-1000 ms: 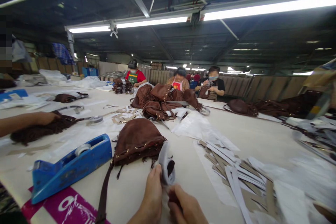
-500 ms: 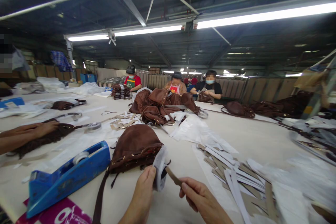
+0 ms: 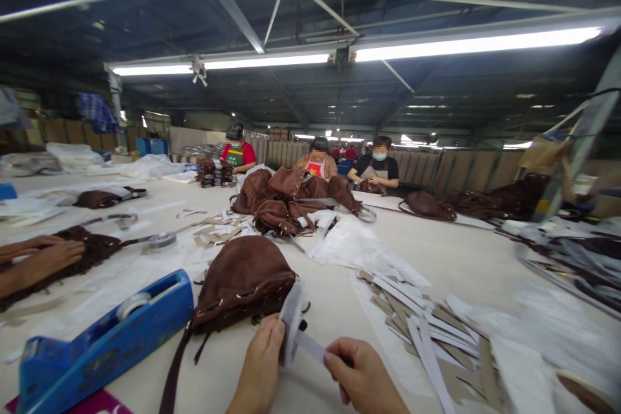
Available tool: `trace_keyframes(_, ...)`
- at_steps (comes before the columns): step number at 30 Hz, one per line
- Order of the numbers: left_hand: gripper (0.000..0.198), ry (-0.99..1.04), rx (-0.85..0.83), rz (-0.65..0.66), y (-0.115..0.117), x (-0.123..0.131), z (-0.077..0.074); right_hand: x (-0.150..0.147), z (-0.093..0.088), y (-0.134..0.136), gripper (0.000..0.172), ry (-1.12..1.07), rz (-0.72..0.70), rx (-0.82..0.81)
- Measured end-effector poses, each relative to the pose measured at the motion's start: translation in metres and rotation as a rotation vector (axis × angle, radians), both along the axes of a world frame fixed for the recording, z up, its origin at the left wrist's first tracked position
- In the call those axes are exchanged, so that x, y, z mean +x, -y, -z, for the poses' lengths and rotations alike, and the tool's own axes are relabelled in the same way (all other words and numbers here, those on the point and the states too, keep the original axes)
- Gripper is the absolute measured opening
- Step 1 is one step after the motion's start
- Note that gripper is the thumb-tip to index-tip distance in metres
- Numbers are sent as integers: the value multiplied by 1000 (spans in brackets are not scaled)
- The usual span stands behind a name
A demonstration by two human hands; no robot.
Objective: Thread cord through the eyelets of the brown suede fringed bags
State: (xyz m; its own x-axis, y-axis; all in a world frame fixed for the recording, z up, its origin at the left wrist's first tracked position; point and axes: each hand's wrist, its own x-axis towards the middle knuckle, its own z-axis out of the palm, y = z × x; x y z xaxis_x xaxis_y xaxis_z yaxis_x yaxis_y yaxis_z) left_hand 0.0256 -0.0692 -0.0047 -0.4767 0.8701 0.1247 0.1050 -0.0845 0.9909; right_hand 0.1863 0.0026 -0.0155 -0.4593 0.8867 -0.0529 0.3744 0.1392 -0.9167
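Observation:
My left hand (image 3: 262,356) is closed around a pale, greyish coil (image 3: 290,320), held on edge just right of a brown drawstring bag (image 3: 245,281). A narrow whitish strip (image 3: 310,345) runs from the coil's opening to my right hand (image 3: 361,372), where thumb and fingers pinch its end. Whether the strip is fixed to the coil, I cannot tell. The bag lies on the table with its laced edge towards me, and its strap (image 3: 175,365) trails down to the lower left.
A blue tape dispenser (image 3: 111,343) stands at the lower left. Loose card strips (image 3: 436,330) are scattered on the right. More brown bags (image 3: 291,197) are piled ahead. At left, another person's hands (image 3: 46,262) rest on a brown item. Several people sit across the table.
The strip at my right hand looked grey-brown before and now shows whitish, reaching into the coil. My view has shifted slightly, moving the dispenser and bag leftward in the picture.

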Motion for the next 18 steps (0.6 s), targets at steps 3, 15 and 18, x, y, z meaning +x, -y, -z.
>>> trace_keyframes(3,52,-132,14,-8,0,-3,8,-9,-1,0,24,-48,-9,-73)
trace_keyframes(15,38,-578,233,-309,-7,-1,48,-35,11,-6,26,-114,-16,-227)
trace_keyframes(18,41,-376,86,-205,-5,-7,43,-25,10,-7,27,-154,-79,-311)
